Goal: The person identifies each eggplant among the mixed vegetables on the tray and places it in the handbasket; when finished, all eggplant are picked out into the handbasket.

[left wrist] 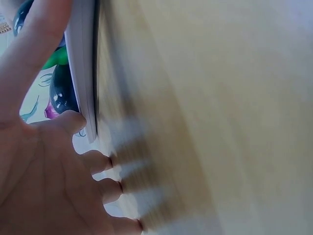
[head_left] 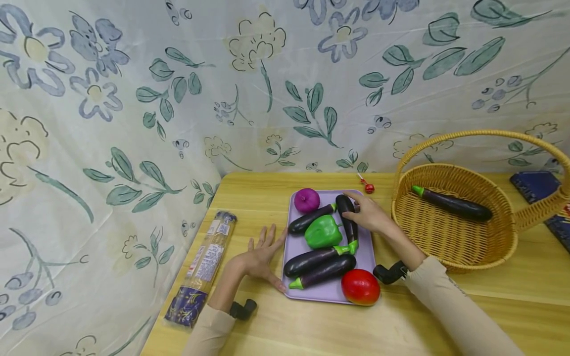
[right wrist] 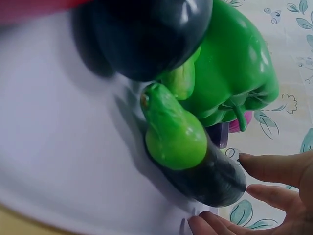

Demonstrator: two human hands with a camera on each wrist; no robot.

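A lilac tray (head_left: 367, 247) lies on the table with several dark eggplants, a green bell pepper (head_left: 323, 232), a purple onion (head_left: 307, 200) and a red mango-like fruit (head_left: 360, 287). The right hand (head_left: 370, 213) is over the tray's far right part, its thumb and fingers around the far end of one eggplant (head_left: 346, 212). In the right wrist view that eggplant's green stem end (right wrist: 176, 139) points toward the camera. Spread wide, the left hand (head_left: 260, 259) touches the tray's left edge with thumb and forefinger; in the left wrist view its other fingertips reach the tabletop.
A wicker basket (head_left: 454, 247) with a tall handle stands at the right, one eggplant (head_left: 451, 203) inside. Behind it lies a dark blue book-like item (head_left: 534, 185). A red lollipop (head_left: 368, 188) is beyond the tray. A clear noodle-like package (head_left: 202, 267) lies left; floral cloth hangs behind.
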